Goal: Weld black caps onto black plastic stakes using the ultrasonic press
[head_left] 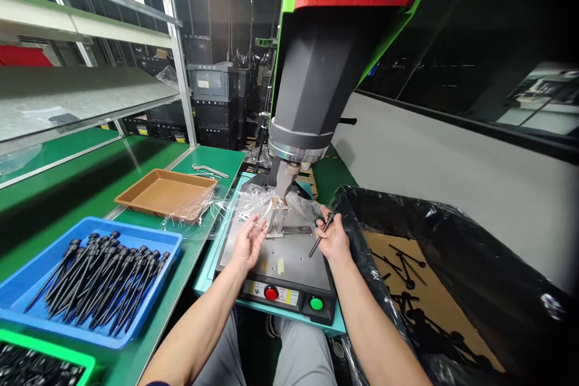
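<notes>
My right hand [333, 240] holds a black rod with a thicker head [318, 242], slanted over the right side of the machine's metal plate [294, 262]. Left of it, my left hand [251, 241] has its fingers apart, palm turned inward, with nothing in it. Clear plastic film [257, 199] stretches behind both hands. Between and beyond the hands a small metal fixture [275, 217] stands on the plate, directly under the machine's horn tip [284, 180].
On the left stand a blue tray [156, 286] of black rods, a brown tray [158, 208], a green bin [85, 368] of black parts and a wrench [210, 170]. A plastic-lined box [375, 241] with black rods is at right. Red [271, 294] and green buttons [316, 303] sit on the machine's front.
</notes>
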`<control>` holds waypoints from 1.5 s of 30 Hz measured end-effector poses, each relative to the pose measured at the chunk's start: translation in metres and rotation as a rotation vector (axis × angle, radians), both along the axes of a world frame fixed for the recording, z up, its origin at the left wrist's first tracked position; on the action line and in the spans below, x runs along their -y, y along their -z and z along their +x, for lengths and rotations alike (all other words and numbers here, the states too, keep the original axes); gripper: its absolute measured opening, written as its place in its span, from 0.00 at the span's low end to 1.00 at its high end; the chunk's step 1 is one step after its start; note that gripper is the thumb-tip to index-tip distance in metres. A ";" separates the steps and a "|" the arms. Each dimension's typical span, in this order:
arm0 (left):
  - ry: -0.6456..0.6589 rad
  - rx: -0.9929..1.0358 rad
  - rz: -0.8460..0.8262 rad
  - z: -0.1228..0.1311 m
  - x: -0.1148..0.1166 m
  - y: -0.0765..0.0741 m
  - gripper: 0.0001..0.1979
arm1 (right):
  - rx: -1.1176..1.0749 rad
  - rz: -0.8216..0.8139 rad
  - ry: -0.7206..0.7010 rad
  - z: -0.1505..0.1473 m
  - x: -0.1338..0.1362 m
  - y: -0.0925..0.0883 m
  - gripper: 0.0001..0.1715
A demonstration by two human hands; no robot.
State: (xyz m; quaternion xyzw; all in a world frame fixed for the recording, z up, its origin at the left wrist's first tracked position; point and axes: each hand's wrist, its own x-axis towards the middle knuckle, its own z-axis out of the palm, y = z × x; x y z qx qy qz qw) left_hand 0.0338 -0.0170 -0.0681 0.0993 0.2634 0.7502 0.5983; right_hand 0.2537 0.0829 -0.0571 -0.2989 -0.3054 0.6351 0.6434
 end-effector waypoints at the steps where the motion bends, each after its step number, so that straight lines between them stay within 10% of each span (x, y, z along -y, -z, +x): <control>1: 0.011 -0.012 0.009 0.002 0.001 -0.001 0.12 | 0.026 0.011 0.026 0.006 -0.003 -0.002 0.25; 6: 0.031 -0.037 0.023 0.010 0.006 -0.002 0.14 | 0.176 -0.102 0.073 0.009 0.017 0.019 0.28; 12: 0.055 -0.091 0.105 0.011 0.009 -0.010 0.15 | 0.296 -0.191 -0.200 -0.048 0.076 0.058 0.26; 24: 0.069 -0.185 0.181 -0.002 0.004 -0.035 0.19 | 0.538 0.149 -0.078 -0.086 0.021 -0.011 0.27; 38: 0.098 -0.066 0.203 -0.006 -0.014 -0.045 0.17 | 0.722 0.282 0.046 -0.094 -0.023 -0.020 0.26; 45: 0.093 -0.057 0.189 -0.007 -0.016 -0.042 0.15 | 0.695 0.265 -0.108 -0.098 -0.034 -0.008 0.29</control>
